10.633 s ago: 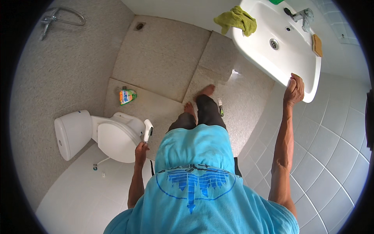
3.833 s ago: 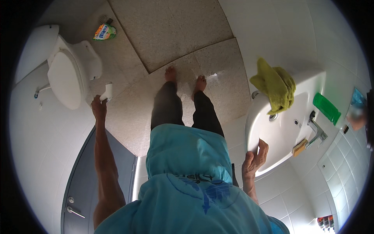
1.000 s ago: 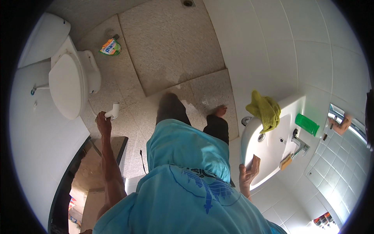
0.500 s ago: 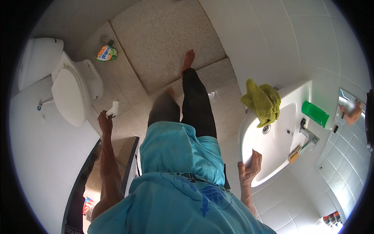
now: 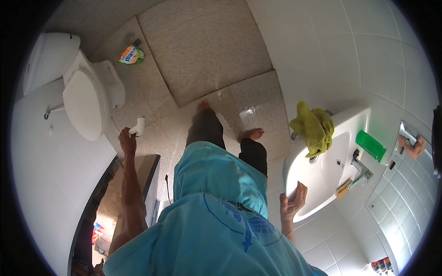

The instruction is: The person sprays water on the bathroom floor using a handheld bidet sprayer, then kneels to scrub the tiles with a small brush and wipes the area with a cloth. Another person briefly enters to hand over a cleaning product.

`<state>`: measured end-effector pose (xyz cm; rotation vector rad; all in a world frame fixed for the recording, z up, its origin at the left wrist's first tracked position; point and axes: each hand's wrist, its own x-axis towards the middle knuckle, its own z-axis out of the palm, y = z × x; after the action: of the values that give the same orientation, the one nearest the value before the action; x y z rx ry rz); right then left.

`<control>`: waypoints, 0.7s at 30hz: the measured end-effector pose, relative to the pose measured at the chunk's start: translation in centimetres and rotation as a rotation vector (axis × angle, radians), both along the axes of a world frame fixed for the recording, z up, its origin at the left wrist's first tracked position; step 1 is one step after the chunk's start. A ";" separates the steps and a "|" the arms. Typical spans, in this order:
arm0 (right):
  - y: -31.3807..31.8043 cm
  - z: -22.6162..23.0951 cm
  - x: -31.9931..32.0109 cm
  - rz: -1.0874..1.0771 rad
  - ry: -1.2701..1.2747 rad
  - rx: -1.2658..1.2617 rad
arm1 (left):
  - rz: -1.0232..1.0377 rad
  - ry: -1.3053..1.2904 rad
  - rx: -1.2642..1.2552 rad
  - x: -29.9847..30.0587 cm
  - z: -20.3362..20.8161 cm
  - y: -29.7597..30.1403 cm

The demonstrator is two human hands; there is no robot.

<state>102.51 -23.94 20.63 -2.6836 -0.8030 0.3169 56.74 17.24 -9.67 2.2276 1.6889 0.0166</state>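
Head view: at nine o'clock, gripping a white sprayer (image 5: 139, 127) in the left hand (image 5: 127, 142) with fingers wrapped round its handle. Toward half past four, touching the edge of a white sink (image 5: 324, 181) with the right hand (image 5: 293, 202), thumb parted; cannot tell how firmly. Probably partway along: floor (image 5: 212, 50) apparently wet toward half past one, sprayer not yet put down, green cloth (image 5: 314, 131) at three and pouch (image 5: 131, 54) toward half past ten untouched.

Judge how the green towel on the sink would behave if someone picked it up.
The towel would probably hang limp, since it drapes over the edge of the sink. Its bunched folds make rolling unlikely. Soft-looking cloth suggests little fragility; dampness, hence weight, isn't clear.
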 end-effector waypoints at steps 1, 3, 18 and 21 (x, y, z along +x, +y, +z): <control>-0.1 0.0 0.0 -0.008 -0.003 -0.004 | -0.007 0.025 -0.004 0.3 -0.1 0.1; -0.3 -0.1 0.0 -0.010 0.000 0.000 | -0.032 0.057 -0.022 0.5 0.2 0.3; -0.5 -0.1 0.3 -0.011 0.045 0.047 | 0.007 0.131 -0.061 -1.2 1.1 1.8; -0.3 -0.1 0.4 0.009 0.025 0.034 | 0.015 0.119 -0.069 -1.1 1.9 1.1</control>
<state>102.89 -24.26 20.56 -2.6399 -0.8060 0.3345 55.67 18.31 -7.76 2.2050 1.7392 -0.1717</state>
